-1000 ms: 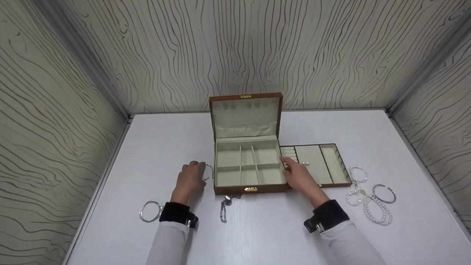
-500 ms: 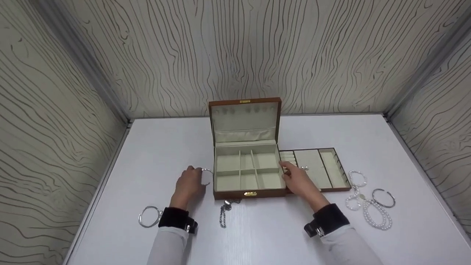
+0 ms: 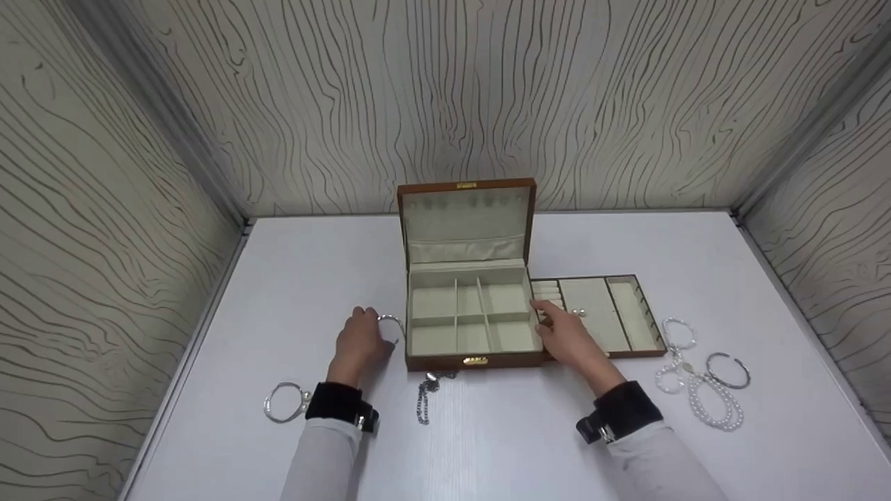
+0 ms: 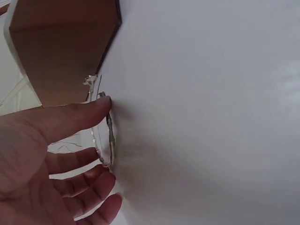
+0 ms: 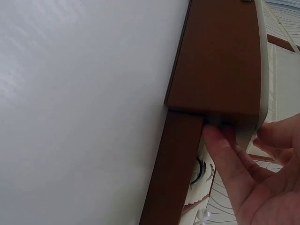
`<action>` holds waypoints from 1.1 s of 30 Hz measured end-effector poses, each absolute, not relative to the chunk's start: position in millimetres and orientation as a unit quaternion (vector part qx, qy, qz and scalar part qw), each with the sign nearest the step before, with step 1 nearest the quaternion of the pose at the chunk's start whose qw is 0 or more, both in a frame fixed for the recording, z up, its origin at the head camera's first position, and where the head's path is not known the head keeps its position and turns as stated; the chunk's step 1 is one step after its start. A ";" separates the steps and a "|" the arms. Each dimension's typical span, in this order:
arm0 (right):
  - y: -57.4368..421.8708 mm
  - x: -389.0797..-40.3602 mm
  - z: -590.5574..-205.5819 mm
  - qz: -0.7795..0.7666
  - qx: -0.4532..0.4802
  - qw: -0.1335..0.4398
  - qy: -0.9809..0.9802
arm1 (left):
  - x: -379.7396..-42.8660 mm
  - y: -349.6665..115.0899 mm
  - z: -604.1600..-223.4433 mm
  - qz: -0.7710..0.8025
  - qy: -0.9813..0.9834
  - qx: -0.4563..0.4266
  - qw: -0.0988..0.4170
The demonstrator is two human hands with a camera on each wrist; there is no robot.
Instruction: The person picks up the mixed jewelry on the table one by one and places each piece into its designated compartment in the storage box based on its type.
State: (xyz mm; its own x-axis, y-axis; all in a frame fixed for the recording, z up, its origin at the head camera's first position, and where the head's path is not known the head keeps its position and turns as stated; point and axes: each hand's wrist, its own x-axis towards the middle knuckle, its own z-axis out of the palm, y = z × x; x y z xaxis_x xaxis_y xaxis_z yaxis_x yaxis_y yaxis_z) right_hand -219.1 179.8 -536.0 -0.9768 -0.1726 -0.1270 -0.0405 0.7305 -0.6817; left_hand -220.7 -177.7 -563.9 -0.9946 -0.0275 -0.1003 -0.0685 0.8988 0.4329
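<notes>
At the left side of the brown jewelry box (image 3: 438,362), my left hand (image 3: 357,341) holds a thin silver bracelet (image 3: 392,318). The left wrist view has the thumb at one end of this bracelet (image 4: 111,133) and the fingertips at the other. My right hand (image 3: 569,339) grips the box's right wall, its fingers bent over the edge; in the right wrist view, fingertips press below the box's corner (image 5: 220,70). The lid (image 3: 466,223) stands raised above bare cream compartments. A drawer (image 3: 592,296) extends to the right, bearing two pearl earrings (image 3: 578,312).
A silver chain (image 3: 423,403) lies before the box. Another silver bangle (image 3: 280,419) rests near the left wrist, with pearls beside it. To the right are a clear bead bracelet (image 3: 679,345), a pearl strand (image 3: 720,423) and an open-ended bangle (image 3: 748,376). Patterned walls enclose the table.
My left hand has shifted slightly left from the box's side, and more of the silver bracelet shows. The right hand keeps its place on the box wall. The head view dipped and came back.
</notes>
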 end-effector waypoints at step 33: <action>179.3 -219.4 -534.8 -0.359 -0.071 0.099 0.925 | -203.0 -186.1 -515.1 0.436 0.888 -0.110 -0.094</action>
State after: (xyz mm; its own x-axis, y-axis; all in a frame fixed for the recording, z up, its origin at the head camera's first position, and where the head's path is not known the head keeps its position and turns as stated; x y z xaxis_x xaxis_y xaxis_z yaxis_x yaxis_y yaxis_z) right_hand -219.4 179.3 -534.8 -0.9703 -0.2022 -0.1330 -0.0596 0.7323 -0.6784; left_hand -203.0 -186.1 -515.1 -0.9582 -0.2770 0.0721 -0.1126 0.5964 0.7948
